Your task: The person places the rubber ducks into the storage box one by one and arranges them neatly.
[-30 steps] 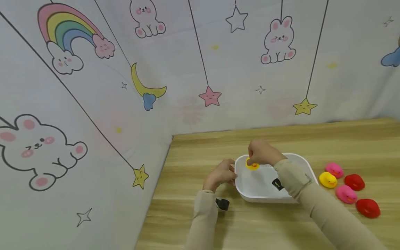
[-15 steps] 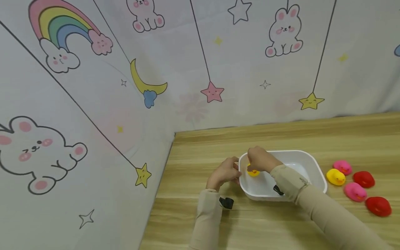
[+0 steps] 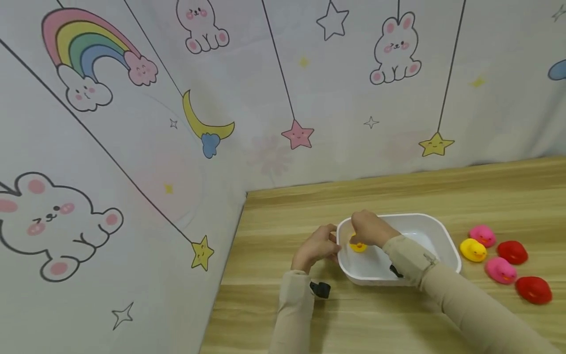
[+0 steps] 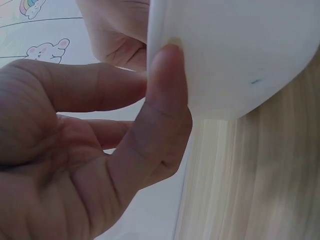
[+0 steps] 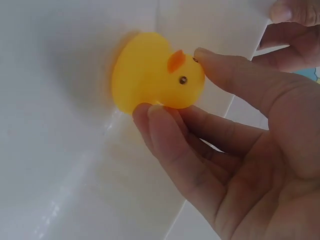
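The fingers [image 5: 175,150] of the right hand [image 3: 371,228] pinch a yellow duck [image 5: 140,75] by its head, inside the left end of a white tub [image 3: 420,239]; whether the duck touches the tub's floor is hard to tell. Just beside it, the left hand [image 3: 316,247] grips the tub's left rim, thumb pressed along the wall. Right of the tub, another yellow duck [image 3: 473,250], two pink ducks [image 3: 500,270] and two red toys [image 3: 533,290] sit near one another on the wooden bench [image 3: 274,206]. Behind hangs a white cloth [image 3: 345,88] printed with bunnies and stars.
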A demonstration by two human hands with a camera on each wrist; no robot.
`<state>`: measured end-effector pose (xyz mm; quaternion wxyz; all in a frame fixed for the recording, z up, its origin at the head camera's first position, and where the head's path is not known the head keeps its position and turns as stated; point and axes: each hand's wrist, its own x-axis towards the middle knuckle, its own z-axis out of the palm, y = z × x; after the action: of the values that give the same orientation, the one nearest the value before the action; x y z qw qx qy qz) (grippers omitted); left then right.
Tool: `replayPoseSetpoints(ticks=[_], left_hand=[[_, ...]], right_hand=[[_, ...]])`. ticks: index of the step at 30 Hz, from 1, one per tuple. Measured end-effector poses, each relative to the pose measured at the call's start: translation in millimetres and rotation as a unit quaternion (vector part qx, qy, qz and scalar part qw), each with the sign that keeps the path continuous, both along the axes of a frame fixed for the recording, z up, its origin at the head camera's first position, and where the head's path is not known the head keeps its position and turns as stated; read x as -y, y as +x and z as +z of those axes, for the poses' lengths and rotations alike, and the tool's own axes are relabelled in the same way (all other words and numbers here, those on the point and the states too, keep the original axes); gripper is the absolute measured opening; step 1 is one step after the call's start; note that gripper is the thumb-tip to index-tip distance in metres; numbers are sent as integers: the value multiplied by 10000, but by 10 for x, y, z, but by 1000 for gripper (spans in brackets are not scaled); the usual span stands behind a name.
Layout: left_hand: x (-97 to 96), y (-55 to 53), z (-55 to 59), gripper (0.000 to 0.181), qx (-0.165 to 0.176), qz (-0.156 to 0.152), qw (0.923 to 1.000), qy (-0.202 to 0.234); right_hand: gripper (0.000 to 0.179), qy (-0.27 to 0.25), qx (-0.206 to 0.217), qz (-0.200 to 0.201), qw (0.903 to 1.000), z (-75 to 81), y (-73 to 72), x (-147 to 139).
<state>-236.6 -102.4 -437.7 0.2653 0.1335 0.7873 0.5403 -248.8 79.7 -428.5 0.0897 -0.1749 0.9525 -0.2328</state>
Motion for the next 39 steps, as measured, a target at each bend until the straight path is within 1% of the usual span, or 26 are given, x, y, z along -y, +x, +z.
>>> replayPoseSetpoints(ticks=[3,7,11,13,15,18,21,23,27,32,36,39], left_hand=[[-35,9,-15,51,19,4,10000,14],[-73,11,-23,54,91,-14,10000,19],[-113,6,-24,55,95,-77,9999,46],[-127,6,-23,54,80,-94,9999,53],[-132,8,-23,54,77,-82,9999,36],[-132,14,-28,55,108,-42,9999,48],[-143,21,-42,55,173,-41,9998,95],[-157,24,-50,55,192,-74,9997,128],[-172,24,-62,54,186,-78,9997,104],[-133,8,-58,54,134,-40,9999,26],[-83,-11,-45,55,19,-87,10000,-22],[-53,-26,-31,55,-60,-149,9999,-19]], right_hand=[[29,41,-11,-14,10000,-22,17,-46],[28,194,-40,71,9998,-24,14,-104],[28,387,75,45,9992,41,5,-191],[28,378,112,29,9992,93,6,-257],[27,179,182,18,9997,147,1,-328],[26,-283,205,185,9992,211,-7,-471],[30,-822,268,269,9959,247,4,-665],[36,-1141,304,224,9928,267,35,-821],[52,-1695,503,-59,9842,323,117,-1131],[62,-2231,661,-429,9716,444,212,-1517],[67,-2474,582,-678,9648,530,291,-1851],[70,-2507,485,-944,9622,562,375,-2096]])
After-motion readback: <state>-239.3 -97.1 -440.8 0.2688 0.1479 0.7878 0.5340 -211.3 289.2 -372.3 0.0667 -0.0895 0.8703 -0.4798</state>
